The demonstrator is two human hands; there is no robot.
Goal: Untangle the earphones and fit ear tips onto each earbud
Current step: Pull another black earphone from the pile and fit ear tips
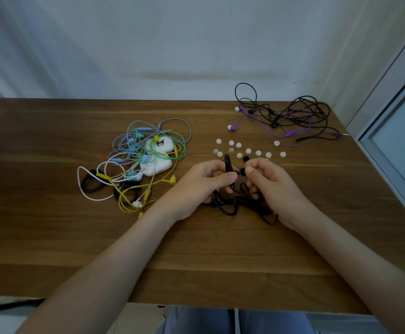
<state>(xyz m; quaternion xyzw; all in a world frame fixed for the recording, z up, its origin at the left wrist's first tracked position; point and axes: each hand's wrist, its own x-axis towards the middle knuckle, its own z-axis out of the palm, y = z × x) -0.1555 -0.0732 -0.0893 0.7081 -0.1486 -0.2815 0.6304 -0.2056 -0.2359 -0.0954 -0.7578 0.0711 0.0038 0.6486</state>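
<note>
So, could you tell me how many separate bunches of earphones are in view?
3: coloured tangle at left, black-and-purple tangle far right, black pair in left hand and right hand.

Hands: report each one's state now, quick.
Left hand: closed, gripping the black ear-hook earbud.
Right hand: closed, pinching a black ear tip.

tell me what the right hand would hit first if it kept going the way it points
The right hand, pinching a black ear tip, points left toward the black earbud held by the left hand. It would probably meet that first, though depth is unclear.
</note>
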